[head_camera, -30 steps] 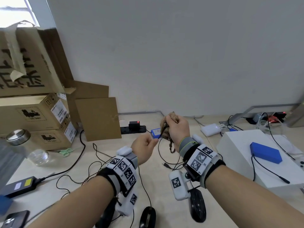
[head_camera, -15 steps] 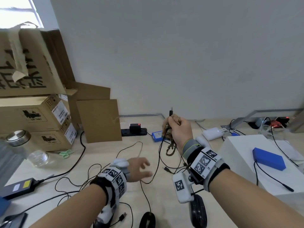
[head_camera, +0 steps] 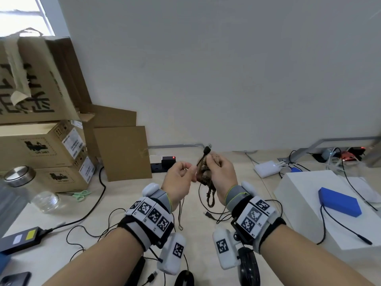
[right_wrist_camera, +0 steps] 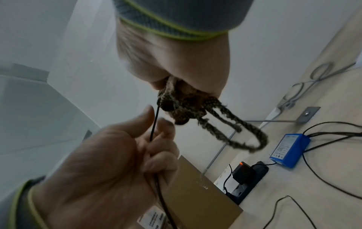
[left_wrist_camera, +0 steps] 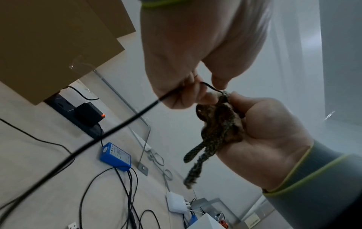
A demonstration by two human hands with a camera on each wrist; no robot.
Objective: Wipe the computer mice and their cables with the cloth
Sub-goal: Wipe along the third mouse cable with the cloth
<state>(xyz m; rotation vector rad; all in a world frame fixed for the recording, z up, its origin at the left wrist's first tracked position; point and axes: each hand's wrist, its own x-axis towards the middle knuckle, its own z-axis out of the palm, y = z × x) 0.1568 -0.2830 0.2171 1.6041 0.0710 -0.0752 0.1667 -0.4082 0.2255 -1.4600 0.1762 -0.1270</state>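
Hands were raised together above the pale worktop (head_camera: 195, 234). The right hand (head_camera: 221, 176) clutched a bunched brown speckled cloth (head_camera: 204, 176) around a thin black mouse cable (left_wrist_camera: 121, 122), its plug poking out above. The left hand (head_camera: 179, 182), just beside, pinched that cable below the cloth. Two black mice (head_camera: 248, 267) lay on the worktop beneath the wrists.

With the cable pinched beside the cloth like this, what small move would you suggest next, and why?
Probably set this cable down: the right hand grips the cloth just under the USB plug, so the wipe has likely reached the end, while the left hand pinches the slack below.
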